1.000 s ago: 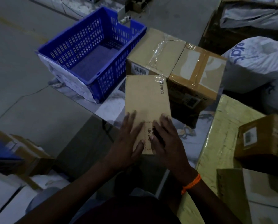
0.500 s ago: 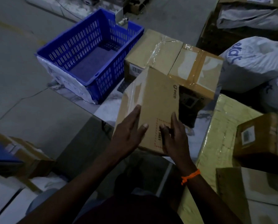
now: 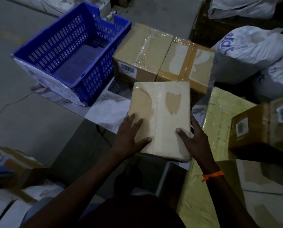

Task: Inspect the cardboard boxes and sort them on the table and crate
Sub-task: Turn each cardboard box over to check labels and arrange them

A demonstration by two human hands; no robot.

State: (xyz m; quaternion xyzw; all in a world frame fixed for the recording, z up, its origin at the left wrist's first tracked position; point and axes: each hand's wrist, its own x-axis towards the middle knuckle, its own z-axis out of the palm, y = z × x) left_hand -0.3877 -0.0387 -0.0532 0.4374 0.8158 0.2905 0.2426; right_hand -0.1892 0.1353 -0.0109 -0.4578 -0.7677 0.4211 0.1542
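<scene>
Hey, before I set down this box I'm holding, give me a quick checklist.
1. Hold on box: left hand flat on top, right hand gripping its side: ok.
2. Top face: paper layer torn in patches: not ok.
3. Underside: hidden: cannot tell.
4. Blue crate: floor visible, room for it: ok.
5. Table: bare patch left of the box: ok.

Left hand [image 3: 131,134], right hand [image 3: 194,139] on box [image 3: 161,111]

Blue slotted crate [image 3: 55,46], tan box [image 3: 160,116] w/ pale patches, white sack [image 3: 249,51] w/ blue lettering, prob. yellowish parcel [image 3: 219,109].
</scene>
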